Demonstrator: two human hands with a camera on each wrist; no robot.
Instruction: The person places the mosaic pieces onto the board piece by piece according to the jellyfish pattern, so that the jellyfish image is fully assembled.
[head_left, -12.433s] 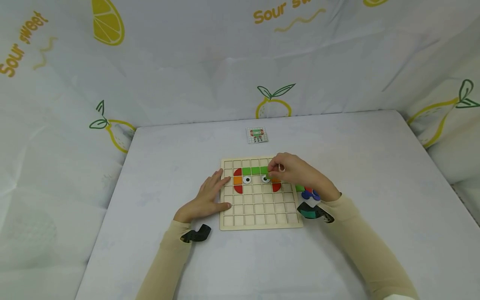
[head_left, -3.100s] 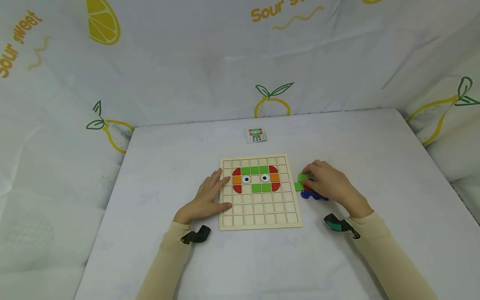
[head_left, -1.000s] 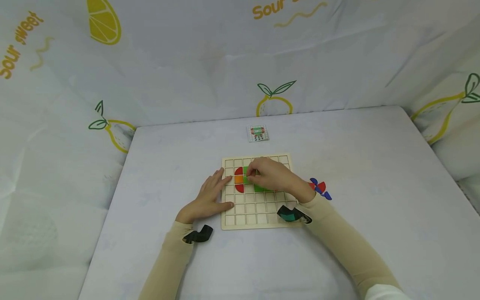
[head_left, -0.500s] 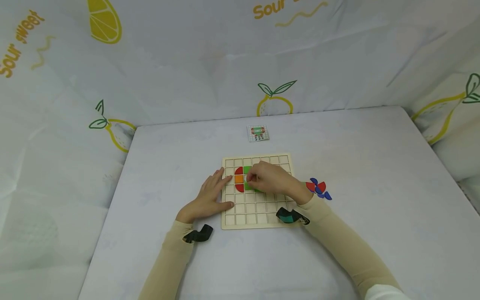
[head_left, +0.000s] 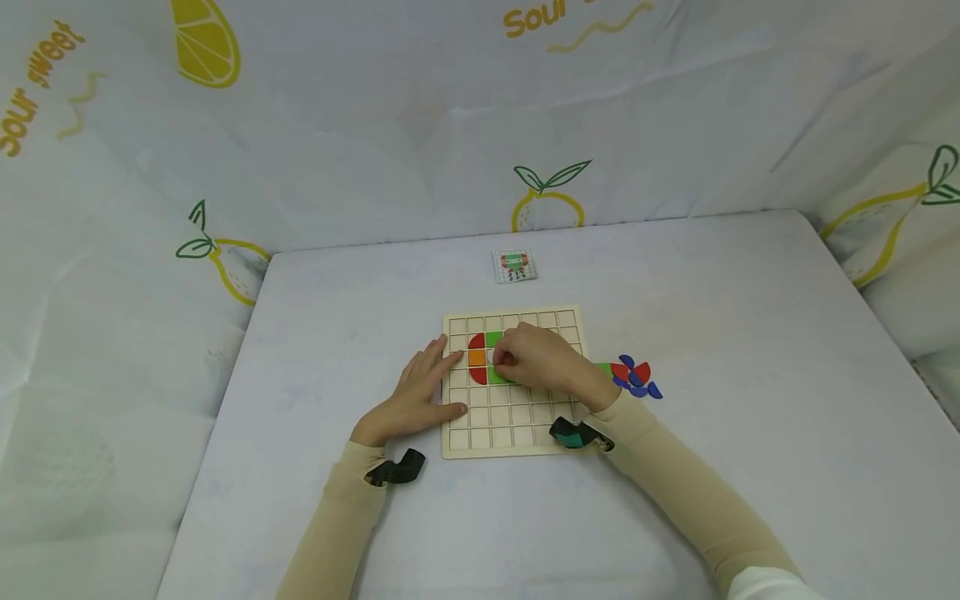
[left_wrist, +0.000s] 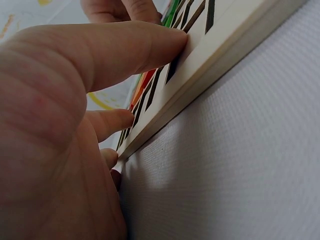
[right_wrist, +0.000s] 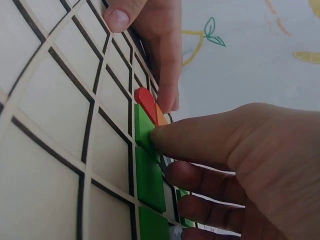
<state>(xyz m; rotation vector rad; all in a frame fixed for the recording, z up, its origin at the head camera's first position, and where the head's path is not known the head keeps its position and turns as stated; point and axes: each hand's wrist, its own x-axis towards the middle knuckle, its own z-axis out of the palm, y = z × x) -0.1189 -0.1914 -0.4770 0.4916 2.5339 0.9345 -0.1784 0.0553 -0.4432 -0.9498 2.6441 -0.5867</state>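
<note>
My left hand (head_left: 416, 392) lies with fingers spread along the left side of the wooden grid board (head_left: 480, 442), thumb and fingertips resting on its edge. Over the board's upper middle, my right hand (head_left: 536, 358) pinches a green square tile (right_wrist: 146, 131), thumb on its face and the other fingers curled. That tile sits at a cell beside a red rounded tile (right_wrist: 145, 100). An orange square tile (head_left: 477, 357) lies between two red rounded tiles on the left. A green tile (head_left: 494, 339) shows in the upper row. My right hand hides the eye tiles and the pattern's right part.
A small picture card (head_left: 515, 266) with a coloured grid figure lies behind the board. Right of the board is a loose pile of blue pieces (head_left: 636, 379), red pieces (head_left: 642, 372) and a green tile (head_left: 604, 369). A printed cloth (head_left: 390, 150) rises behind the table.
Two more green tiles appeared in the lower row. My right hand then took another from the pile to the pattern's left, lowering it slightly in the last second. The left hand stayed.
</note>
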